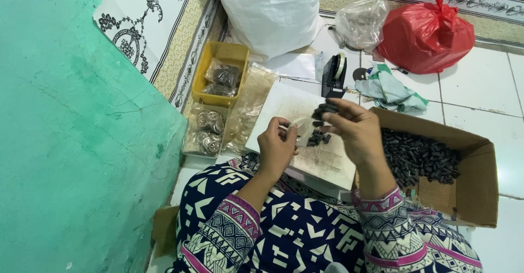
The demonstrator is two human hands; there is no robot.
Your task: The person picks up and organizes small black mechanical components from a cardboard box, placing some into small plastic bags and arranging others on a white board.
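The right hand (357,128) is raised above a white board (327,164), palm turned inward, its grip pinched on a small bunch of dark cylindrical pieces (322,112) held at the fingertips. The left hand (277,145) sits just beside it, lower and to the left, wrist bent, its grip pinching the mouth of a small clear plastic bag (299,127) that hangs between the two hands. A few more dark pieces (317,138) show just under the bag; whether they lie inside it or on the board cannot be told. Both forearms wear patterned sleeves in navy, white and pink.

The board rests across the person's lap. To the right, an open cardboard box (475,180) holds a heap of the same dark pieces. Ahead stand a black tape dispenser (333,75), a yellow tray (215,76) with filled packets, and clear bags of round metal parts (207,128). On the white tiled floor lie a red plastic bag (426,33), a white sack (270,11) and a crumpled cloth (390,90). A green wall (71,142) runs along the left.
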